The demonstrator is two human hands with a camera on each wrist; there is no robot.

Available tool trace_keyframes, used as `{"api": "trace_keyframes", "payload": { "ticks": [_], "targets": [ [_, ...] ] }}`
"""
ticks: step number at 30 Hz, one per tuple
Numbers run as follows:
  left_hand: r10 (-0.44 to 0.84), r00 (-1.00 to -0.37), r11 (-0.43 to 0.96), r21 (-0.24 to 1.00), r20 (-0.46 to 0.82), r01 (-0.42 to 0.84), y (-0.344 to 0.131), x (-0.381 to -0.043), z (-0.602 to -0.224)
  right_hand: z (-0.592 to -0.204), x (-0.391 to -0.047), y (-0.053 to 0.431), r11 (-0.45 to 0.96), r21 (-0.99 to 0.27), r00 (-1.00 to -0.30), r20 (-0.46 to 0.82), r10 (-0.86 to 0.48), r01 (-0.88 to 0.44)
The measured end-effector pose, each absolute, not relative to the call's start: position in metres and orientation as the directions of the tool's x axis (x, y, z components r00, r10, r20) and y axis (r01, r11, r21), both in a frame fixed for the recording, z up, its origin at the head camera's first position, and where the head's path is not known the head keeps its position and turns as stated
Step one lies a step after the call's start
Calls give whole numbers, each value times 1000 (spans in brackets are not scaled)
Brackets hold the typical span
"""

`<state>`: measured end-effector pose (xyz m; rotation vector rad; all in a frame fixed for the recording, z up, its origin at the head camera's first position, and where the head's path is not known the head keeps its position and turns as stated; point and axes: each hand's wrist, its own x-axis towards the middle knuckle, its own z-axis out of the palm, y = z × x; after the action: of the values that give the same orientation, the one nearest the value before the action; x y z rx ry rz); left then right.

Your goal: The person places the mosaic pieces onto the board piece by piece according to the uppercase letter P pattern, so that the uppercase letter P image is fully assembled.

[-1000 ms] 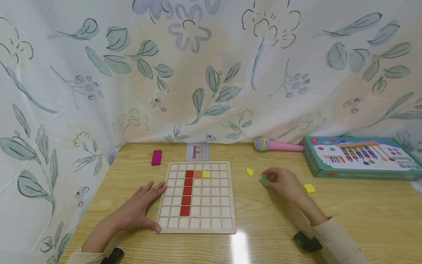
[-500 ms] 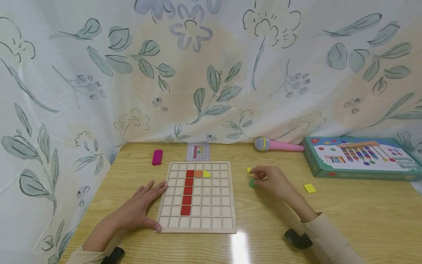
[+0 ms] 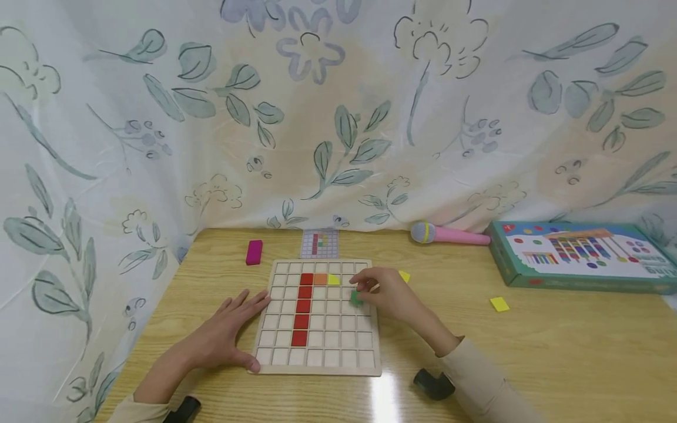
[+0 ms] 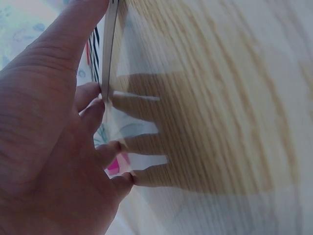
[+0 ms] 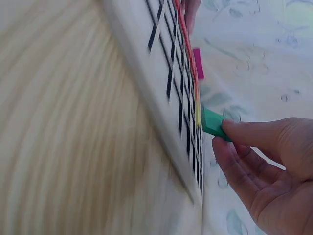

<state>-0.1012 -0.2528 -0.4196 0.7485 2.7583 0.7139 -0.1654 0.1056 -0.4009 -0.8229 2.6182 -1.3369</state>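
Note:
A wooden grid board (image 3: 317, 371) lies in the middle of the table. Red square tiles (image 3: 301, 321) form a column in it, with an orange tile (image 3: 320, 279) and a yellow tile (image 3: 333, 280) beside the top one. My left hand (image 3: 219, 332), fingers spread, rests at the board's left edge, thumb at the lower corner. Between thumb and fingertips, my right hand (image 3: 388, 296) pinches a green tile (image 5: 213, 122) over the board's right part. In the right wrist view the tile sticks out past the fingertips, above the grid.
A pattern card (image 3: 319, 244) lies behind the board, with a magenta block (image 3: 254, 252) to its left. Yellow tiles lie to the right, one (image 3: 499, 304) in the open, another (image 3: 404, 276) partly hidden by my right hand. A pink microphone (image 3: 455, 235) and a boxed toy (image 3: 587, 255) stand at the back right.
My right hand has carried the green tile leftward from the table at the right to over the board. My left hand has stayed at the board's edge.

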Motion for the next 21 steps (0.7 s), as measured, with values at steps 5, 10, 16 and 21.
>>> {"api": "trace_keyframes", "payload": {
  "ticks": [5, 10, 16, 21],
  "targets": [
    [518, -853, 754, 501, -59, 424, -252, -101, -419, -400, -164, 78, 436, -790, -829, 158, -536, -432],
    [518, -853, 756, 495, -54, 428, -253, -101, -420, -403, -165, 56, 409, -793, -805, 165, -570, -452],
    [521, -852, 752, 501, -54, 428, -254, -102, -421, -409, -166, 40, 402, -794, -795, 160, -586, -456],
    [525, -850, 749, 501, -48, 434, -254, -102, -422, -411, -163, 33, 435, -783, -811, 145, -567, -444]
  ]
}}
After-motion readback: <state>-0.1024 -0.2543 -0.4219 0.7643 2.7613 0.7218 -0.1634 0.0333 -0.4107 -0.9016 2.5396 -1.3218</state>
